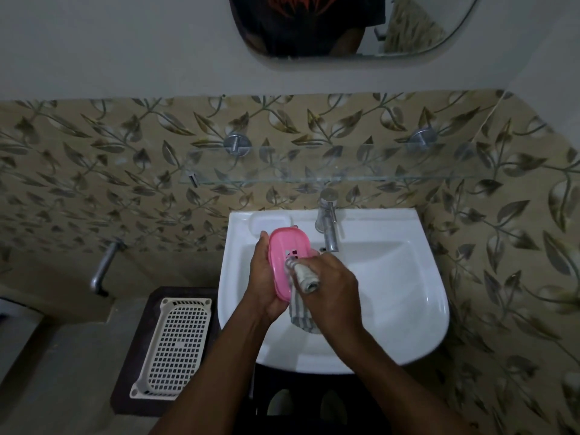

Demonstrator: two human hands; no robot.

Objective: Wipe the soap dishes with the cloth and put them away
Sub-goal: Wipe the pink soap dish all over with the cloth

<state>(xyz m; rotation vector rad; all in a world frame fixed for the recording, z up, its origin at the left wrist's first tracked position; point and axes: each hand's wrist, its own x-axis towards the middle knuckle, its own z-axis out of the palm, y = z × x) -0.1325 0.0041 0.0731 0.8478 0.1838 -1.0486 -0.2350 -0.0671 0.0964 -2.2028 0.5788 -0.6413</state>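
A pink soap dish [287,251] with a small drain cut-out is held tilted over the white sink [392,277]. My left hand [265,284] grips it along its left edge and from below. My right hand [332,287] is closed on a grey-and-white striped cloth [306,277], whose bunched end presses on the dish's inner face. The rest of the cloth hangs down below both hands.
A steel tap [328,221] stands at the back of the sink, and a glass shelf [329,171] hangs above it. A white perforated basket [177,343] rests on a dark stool to the left. A second tap [103,268] sticks out of the left wall. A mirror hangs above.
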